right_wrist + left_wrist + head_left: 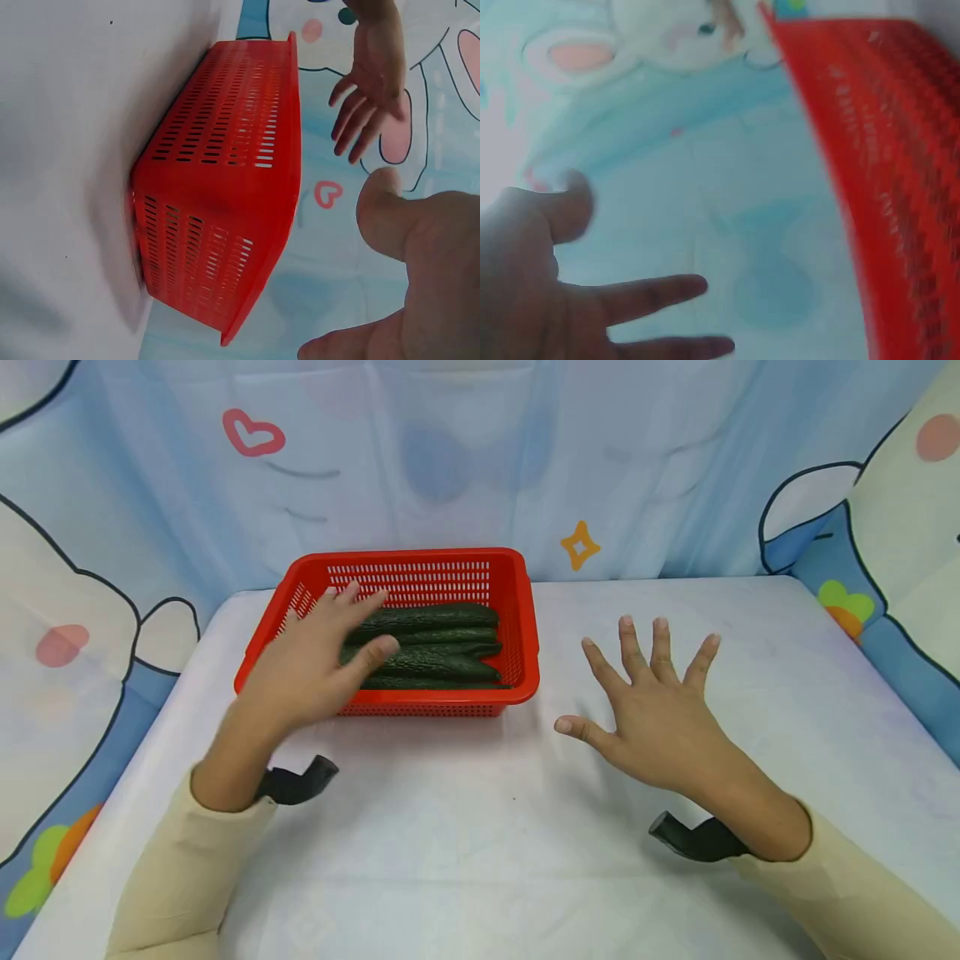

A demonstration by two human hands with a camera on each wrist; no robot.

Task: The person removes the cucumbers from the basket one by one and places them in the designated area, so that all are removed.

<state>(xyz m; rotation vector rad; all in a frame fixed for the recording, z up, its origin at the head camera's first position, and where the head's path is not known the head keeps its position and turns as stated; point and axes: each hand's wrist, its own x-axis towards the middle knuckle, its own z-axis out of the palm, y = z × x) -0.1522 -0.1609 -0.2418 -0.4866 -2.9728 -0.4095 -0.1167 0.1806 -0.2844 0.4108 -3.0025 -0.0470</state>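
Risk first: the left hand (315, 664) hung over the near-left part of the basket (525, 635), fingers straight and loose, holding nothing. If it dropped w/o aim, the fingers could snag the rim or slide off a cucumber's skin; those look slick and rounded, so a shallow pinch would prob. let one roll back. The cucumbers (427, 647) lay packed side by side, lengthwise left to right, touching each other, so lifting one could drag its neighbour or tip the light plastic basket, esp. since nothing braced it. The right hand (652, 718) was well apart from the basket, spread flat above the table (480, 860), palm down, fingers splayed, gripping nothing, so it gave no support.

Relative to the grip: the cucumbers sat just beyond and under the left fingertips, thumb tip over the nearest ones; whether skin actually touched a cucumber couldn't be told. In the left wrist view the left hand (547, 292) showed open w/ fingers extended, basket (885, 150) wall to its right, blurred. In the right wrist view the basket (225, 187) stood away from the right hand (420, 277), w/ the left hand (371, 82) open over its far side; no cucumbers visible there.

Basket sat on the table's far-left part, close to the cartoon-print backdrop (480, 452).
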